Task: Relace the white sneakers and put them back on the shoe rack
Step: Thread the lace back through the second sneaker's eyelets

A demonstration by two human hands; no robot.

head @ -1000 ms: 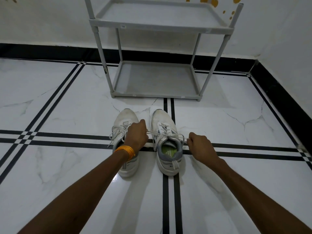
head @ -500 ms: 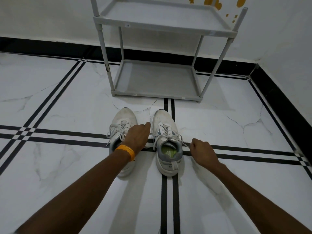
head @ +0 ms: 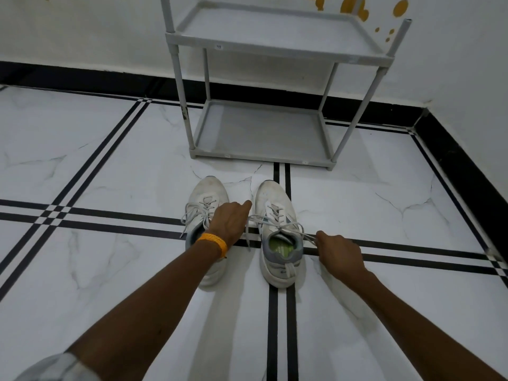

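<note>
In the head view, the right hand [head: 339,253] is pinched together on one end of the pale grey flat lace [head: 277,220] of the right-hand white mesh sneaker [head: 276,237], the strand running taut from the fingertips away to the left and slightly forward into the shoe's top eyelets. That sneaker lies just to the left of this grip, its long axis pointing heel-near, toe-far, toward the grey plastic two-shelf shoe rack [head: 275,50] that stands beyond both hands. The left hand [head: 229,224] sits on the opposite side of the same shoe, knuckles up with the index finger reaching forward; the other lace end passes beside it, but whether its fingers are closed on that strand I cannot tell. So the shoe is between the two hands, the right nearer the eyelets, and the coming pull probably runs crosswise to the shoe's length. The left-hand white mesh sneaker [head: 204,204] lies under and beside the left wrist, which wears an orange braided band [head: 213,243]. Count: two sneakers, parallel and side by side on the white marble-patterned floor [head: 110,174], one rack with two bare shelves, two hands.
</note>
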